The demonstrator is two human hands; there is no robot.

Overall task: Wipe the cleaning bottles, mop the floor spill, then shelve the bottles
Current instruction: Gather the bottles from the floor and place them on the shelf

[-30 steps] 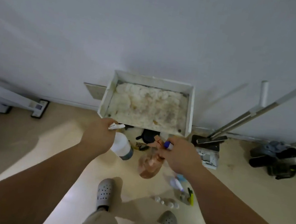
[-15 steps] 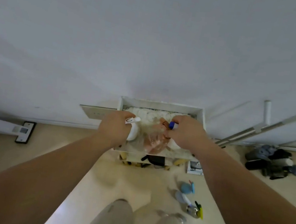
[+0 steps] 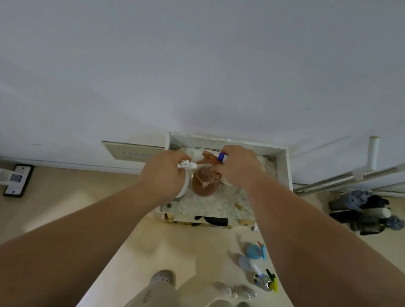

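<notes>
The left hand [image 3: 164, 171] grips the white spray bottle [image 3: 184, 186] by its neck. The right hand [image 3: 238, 168] holds the amber bottle [image 3: 204, 185] just beside it, at 3 o'clock. Both bottles stand upright over the shelf tray [image 3: 286, 166], so lowering them looks like the next move.

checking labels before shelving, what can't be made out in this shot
Head view only:
- white spray bottle: mostly behind the left hand.
- blue-nozzled bottle: body hidden under the right hand.
- lower shelf items: covered by the shelf's top tray.
- floor bottles: too small for labels.
</notes>
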